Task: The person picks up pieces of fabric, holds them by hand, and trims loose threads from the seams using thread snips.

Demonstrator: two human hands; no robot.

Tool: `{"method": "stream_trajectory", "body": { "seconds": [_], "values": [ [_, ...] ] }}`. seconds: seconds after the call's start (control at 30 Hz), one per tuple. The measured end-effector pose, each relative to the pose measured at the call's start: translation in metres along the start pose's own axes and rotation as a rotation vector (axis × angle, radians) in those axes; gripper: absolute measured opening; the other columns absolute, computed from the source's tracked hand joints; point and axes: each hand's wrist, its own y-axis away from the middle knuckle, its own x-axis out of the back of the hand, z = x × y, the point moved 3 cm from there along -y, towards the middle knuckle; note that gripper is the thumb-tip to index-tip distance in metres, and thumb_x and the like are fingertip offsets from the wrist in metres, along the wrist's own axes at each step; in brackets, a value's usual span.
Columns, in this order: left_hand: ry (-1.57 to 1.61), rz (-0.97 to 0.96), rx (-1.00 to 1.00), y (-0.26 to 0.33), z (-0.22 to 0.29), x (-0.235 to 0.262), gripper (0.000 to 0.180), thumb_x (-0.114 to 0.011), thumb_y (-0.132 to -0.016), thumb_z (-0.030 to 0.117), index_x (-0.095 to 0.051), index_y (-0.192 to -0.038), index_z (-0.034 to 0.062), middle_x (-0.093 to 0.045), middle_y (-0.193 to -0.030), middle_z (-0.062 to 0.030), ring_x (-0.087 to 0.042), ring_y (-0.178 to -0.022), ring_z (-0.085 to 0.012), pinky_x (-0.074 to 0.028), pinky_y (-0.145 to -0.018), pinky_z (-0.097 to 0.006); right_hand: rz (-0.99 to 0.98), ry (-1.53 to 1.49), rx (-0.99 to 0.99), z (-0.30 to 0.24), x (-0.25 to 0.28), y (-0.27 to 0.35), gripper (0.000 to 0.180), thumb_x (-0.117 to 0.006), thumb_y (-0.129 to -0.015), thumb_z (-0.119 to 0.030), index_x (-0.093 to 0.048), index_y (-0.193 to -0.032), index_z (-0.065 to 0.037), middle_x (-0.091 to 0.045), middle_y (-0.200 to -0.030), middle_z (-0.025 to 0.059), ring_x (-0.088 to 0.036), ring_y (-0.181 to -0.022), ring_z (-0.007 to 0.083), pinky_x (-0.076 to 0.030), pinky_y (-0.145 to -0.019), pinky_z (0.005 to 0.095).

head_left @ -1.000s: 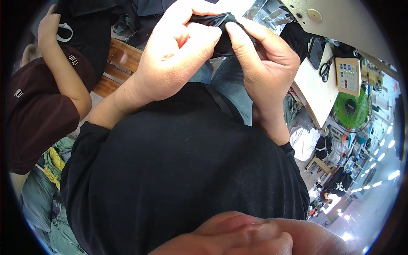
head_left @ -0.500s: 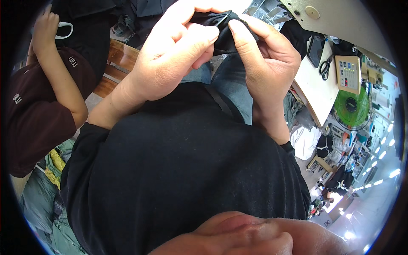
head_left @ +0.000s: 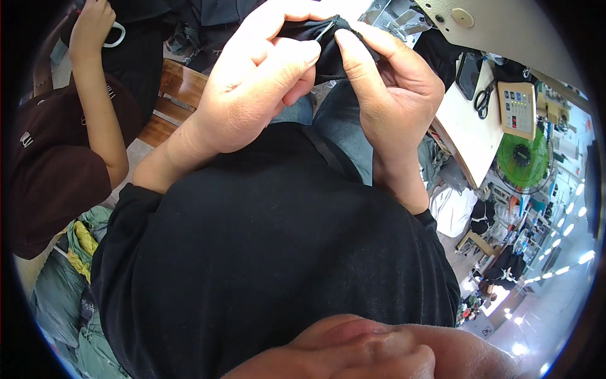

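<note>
A piece of black fabric (head_left: 331, 66) is held up at the top of the view, between my two hands. My left hand (head_left: 252, 95) is closed, thumb against curled fingers; a thin, pale, pointed metal tool (head_left: 326, 30) sticks out past its thumb tip and meets a bunched fold of the cloth. Whether this is a needle, an awl or a tweezer tip I cannot tell, as its rest is hidden in the fingers. My right hand (head_left: 399, 95) pinches the same fold between thumb and fingers, close to the tool's point.
Beyond my right hand stands a cream sewing machine (head_left: 505, 31). Its pale table (head_left: 470, 132) carries a phone (head_left: 468, 76), black scissors (head_left: 483, 102) and a control box (head_left: 517, 110). A green fan (head_left: 522, 155) is farther right. At left, a co-worker's arm (head_left: 95, 107) reaches over dark cloth beside a wooden bench (head_left: 180, 82).
My hands and the black fabric have shifted very slightly left, with the same grip. The co-worker's arm at left has moved up and to the right.
</note>
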Motion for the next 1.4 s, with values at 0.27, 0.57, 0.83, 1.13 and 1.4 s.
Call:
{"method": "stream_trajectory", "body": {
  "seconds": [0.27,0.57,0.83,1.13,1.4],
  "values": [
    [0.001,-0.005,-0.003,-0.002,0.001,-0.003,0.041,-0.040,-0.099,0.017,-0.044,-0.137,0.0027,-0.048,-0.061,-0.0013,-0.033,-0.041,-0.0009,-0.028,-0.040,-0.015,0.024,0.011,-0.010,0.001,0.000,0.000,0.018,-0.069,-0.085,0.005,-0.071,-0.103,0.005,-0.070,-0.090,0.0053,-0.065,-0.076,0.0055,-0.051,-0.064,0.0169],
    [0.045,0.054,0.013,0.000,0.001,-0.007,0.037,-0.040,-0.100,0.016,-0.045,-0.135,0.0026,-0.047,-0.061,-0.0016,-0.031,-0.039,-0.0020,-0.028,-0.039,-0.015,0.026,0.120,0.041,-0.002,-0.001,-0.001,0.016,-0.071,-0.084,0.003,-0.073,-0.100,0.002,-0.070,-0.086,0.0047,-0.063,-0.072,0.0045,-0.049,-0.061,0.0163],
    [0.140,0.038,-0.007,0.000,-0.004,-0.008,0.034,-0.039,-0.102,0.016,-0.047,-0.132,0.0011,-0.045,-0.059,-0.0011,-0.030,-0.038,-0.0023,-0.029,-0.038,-0.016,0.000,0.083,0.021,-0.003,0.002,0.001,0.018,-0.072,-0.083,0.002,-0.072,-0.101,0.003,-0.070,-0.089,0.0064,-0.064,-0.072,0.0061,-0.049,-0.062,0.0165],
    [-0.156,0.114,-0.129,-0.003,-0.004,0.016,0.017,-0.062,-0.092,0.004,-0.063,-0.109,0.0004,-0.062,-0.075,0.0013,-0.045,-0.050,0.0030,-0.030,-0.043,-0.014,-0.125,0.188,0.143,-0.014,0.009,0.001,0.015,-0.071,-0.081,0.005,-0.070,-0.096,0.005,-0.069,-0.092,0.0080,-0.062,-0.079,0.0079,-0.048,-0.066,0.0180],
    [-0.234,0.208,-0.233,-0.001,-0.006,0.019,0.013,-0.060,-0.094,0.001,-0.062,-0.107,0.0015,-0.057,-0.068,0.0028,-0.041,-0.047,0.0018,-0.029,-0.042,-0.015,-0.005,-0.296,-0.277,-0.005,0.005,0.011,0.016,-0.069,-0.086,0.004,-0.070,-0.102,0.005,-0.069,-0.097,0.0068,-0.063,-0.082,0.0089,-0.049,-0.075,0.0192]
  ]
}}
